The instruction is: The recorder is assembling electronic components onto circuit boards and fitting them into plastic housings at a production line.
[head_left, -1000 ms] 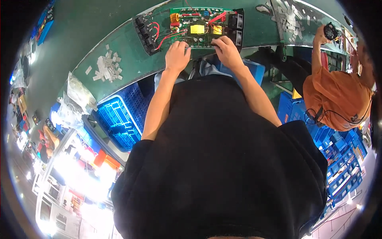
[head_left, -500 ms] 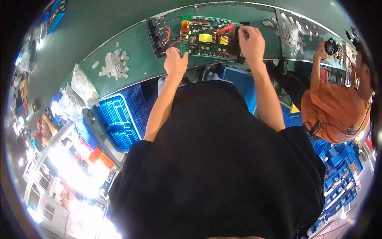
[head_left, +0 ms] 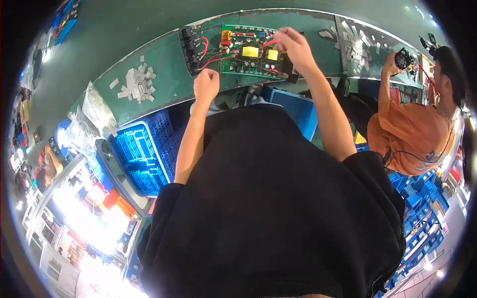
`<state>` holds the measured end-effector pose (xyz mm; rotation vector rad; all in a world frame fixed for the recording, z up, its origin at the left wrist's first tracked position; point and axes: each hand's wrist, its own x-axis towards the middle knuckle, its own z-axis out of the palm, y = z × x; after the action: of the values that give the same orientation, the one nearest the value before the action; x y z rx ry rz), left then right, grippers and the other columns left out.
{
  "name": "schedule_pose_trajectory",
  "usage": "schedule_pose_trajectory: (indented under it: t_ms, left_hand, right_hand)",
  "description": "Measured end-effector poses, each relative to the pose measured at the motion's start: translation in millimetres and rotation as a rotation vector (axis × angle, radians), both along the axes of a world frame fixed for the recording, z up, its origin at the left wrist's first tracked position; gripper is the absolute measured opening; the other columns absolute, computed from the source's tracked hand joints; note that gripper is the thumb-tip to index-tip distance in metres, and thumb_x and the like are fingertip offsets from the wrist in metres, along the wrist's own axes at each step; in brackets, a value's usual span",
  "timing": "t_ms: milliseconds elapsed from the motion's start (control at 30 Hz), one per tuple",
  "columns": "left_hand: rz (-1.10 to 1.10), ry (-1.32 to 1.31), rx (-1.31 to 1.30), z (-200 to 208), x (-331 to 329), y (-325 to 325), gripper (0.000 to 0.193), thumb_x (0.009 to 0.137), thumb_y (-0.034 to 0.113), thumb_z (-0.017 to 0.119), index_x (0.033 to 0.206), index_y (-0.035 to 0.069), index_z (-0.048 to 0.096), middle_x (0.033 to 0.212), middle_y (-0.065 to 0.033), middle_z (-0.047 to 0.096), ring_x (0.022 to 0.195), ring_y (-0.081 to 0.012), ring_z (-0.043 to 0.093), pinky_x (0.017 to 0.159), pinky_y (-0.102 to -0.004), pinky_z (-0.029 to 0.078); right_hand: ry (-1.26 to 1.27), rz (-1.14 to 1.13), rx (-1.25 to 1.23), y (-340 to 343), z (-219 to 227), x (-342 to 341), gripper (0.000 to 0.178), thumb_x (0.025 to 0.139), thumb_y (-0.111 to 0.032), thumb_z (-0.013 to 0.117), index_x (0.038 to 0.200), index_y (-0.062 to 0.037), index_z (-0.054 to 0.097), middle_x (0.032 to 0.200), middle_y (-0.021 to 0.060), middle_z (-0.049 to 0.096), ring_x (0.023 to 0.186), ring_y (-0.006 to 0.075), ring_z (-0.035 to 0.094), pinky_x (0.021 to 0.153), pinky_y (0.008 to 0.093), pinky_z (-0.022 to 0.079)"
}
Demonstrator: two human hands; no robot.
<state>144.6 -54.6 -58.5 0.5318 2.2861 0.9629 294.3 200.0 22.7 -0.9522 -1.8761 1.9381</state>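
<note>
On the far left of the green table (head_left: 164, 89) lies a heap of small grey metal bits (head_left: 135, 84). A clear plastic bag (head_left: 97, 111) sits near the table's left edge, and a blue crate (head_left: 141, 159) stands under it, close to the person.

In the middle of the table lies a green circuit board (head_left: 243, 49) with a black part on its left end, red wires (head_left: 211, 52) and yellow blocks on top. The left hand (head_left: 206, 85) rests at the near edge of the board, and its fingers are curled shut into a fist. Whether it pinches anything cannot be told. The right hand (head_left: 293, 44) is over the right end of the board, fingers bunched together as if pinching a red wire, but the tips are too small to see well.

If the right hand tugs hard, a thin wire could snap off. If the left fist slips, the board could slide toward the near edge and drop.

To the right lie more grey bits (head_left: 355, 44). Farther right, a co-worker in an orange shirt (head_left: 412, 134) holds up a small black thing (head_left: 402, 58).
</note>
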Motion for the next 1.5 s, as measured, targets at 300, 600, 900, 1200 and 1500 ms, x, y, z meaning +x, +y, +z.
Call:
schedule_pose_trajectory:
  t_ms: [300,600,900,1200,1500]
  left_hand:
    - [-0.239,0.054,0.078,87.0,14.3,62.8,0.029,0.086,0.025,0.064,0.099,-0.001,0.068,0.089,-0.0177,0.070,0.087,-0.0286,0.068,0.077,-0.0366,0.050]
    - [-0.499,0.162,0.332,104.8,48.9,72.9,0.023,0.084,0.021,0.065,0.099,0.005,0.065,0.089,-0.0169,0.069,0.084,-0.0357,0.065,0.074,-0.0431,0.051]
    - [-0.202,0.161,0.291,84.6,15.3,56.7,0.019,0.092,0.020,0.056,0.099,0.006,0.067,0.080,-0.0103,0.071,0.073,-0.0257,0.070,0.067,-0.0358,0.052]
    - [-0.242,0.356,0.293,98.7,3.9,56.1,0.022,0.094,0.020,0.054,0.101,0.004,0.066,0.091,-0.0199,0.067,0.085,-0.0370,0.065,0.073,-0.0426,0.050]
    - [-0.236,0.504,0.253,73.5,-16.5,48.5,0.015,0.086,0.016,0.060,0.092,0.005,0.068,0.085,-0.0187,0.068,0.084,-0.0349,0.067,0.075,-0.0421,0.051]
  right_hand:
    - [-0.265,0.223,0.643,23.8,80.9,-12.7,0.030,0.089,-0.030,0.058,0.093,-0.0024,0.070,0.067,0.0079,0.061,0.061,0.0146,0.054,0.060,0.0296,0.044]
    - [-0.056,0.384,0.548,-36.5,59.6,24.1,0.022,0.082,-0.019,0.067,0.096,-0.0021,0.069,0.083,0.0131,0.069,0.072,0.0214,0.065,0.069,0.0310,0.051]
    - [-0.369,0.133,1.159,2.3,-32.1,48.3,0.014,0.077,-0.022,0.067,0.079,-0.0081,0.067,0.084,0.0080,0.064,0.085,0.0284,0.062,0.072,0.0438,0.047]
    - [-0.707,0.547,1.073,-0.4,-19.5,-6.9,0.026,0.074,-0.025,0.058,0.094,-0.0180,0.073,0.098,0.0097,0.066,0.103,0.0313,0.057,0.096,0.0580,0.035]
    - [-0.370,0.237,0.863,-15.0,-62.7,-1.4,0.022,0.088,-0.027,0.060,0.094,-0.0068,0.066,0.088,0.0180,0.066,0.085,0.0371,0.063,0.075,0.0490,0.050]
